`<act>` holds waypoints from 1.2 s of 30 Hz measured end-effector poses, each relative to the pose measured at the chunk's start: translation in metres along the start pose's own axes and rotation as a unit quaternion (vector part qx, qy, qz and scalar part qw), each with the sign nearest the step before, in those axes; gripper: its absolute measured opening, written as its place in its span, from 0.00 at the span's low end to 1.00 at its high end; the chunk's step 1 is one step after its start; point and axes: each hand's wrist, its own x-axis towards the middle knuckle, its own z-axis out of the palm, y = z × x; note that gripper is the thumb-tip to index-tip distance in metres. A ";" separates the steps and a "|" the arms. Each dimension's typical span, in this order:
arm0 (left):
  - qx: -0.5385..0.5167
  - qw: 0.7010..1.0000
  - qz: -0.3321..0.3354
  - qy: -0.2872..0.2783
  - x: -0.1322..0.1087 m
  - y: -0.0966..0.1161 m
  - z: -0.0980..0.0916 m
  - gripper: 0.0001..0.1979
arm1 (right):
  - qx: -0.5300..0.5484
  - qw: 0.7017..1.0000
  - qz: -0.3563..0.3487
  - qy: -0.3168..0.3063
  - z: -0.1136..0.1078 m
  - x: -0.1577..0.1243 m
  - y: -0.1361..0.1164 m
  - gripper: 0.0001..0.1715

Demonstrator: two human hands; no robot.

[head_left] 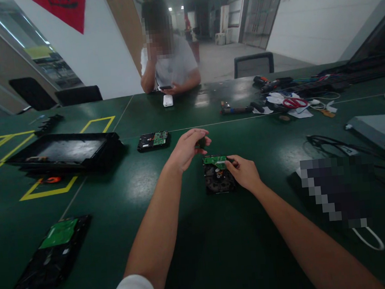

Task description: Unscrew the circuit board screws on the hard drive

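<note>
In front of me on the table lies a hard drive (220,182), its dark underside up and a green circuit board (214,162) across its far end. My right hand (245,171) pinches the right edge of that board between thumb and fingers. Whether the board is loose from the drive I cannot tell. My left hand (192,147) hovers just beyond the drive's far left corner, fingers curled but apart, with nothing visible in it. Another hard drive (153,141) lies farther off to the left, and a third hard drive (52,253) is near left.
A black tray (67,151) sits on the left among yellow tape markings. Screwdriver-like tools (238,109), papers and cables (334,143) lie to the right, with a grey metal box (378,130). A person (175,60) sits across the table holding a phone.
</note>
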 end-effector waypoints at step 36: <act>0.100 0.995 0.018 0.017 -0.001 0.003 0.005 0.13 | -0.035 0.998 -0.011 0.052 -0.027 -0.010 -0.018 0.24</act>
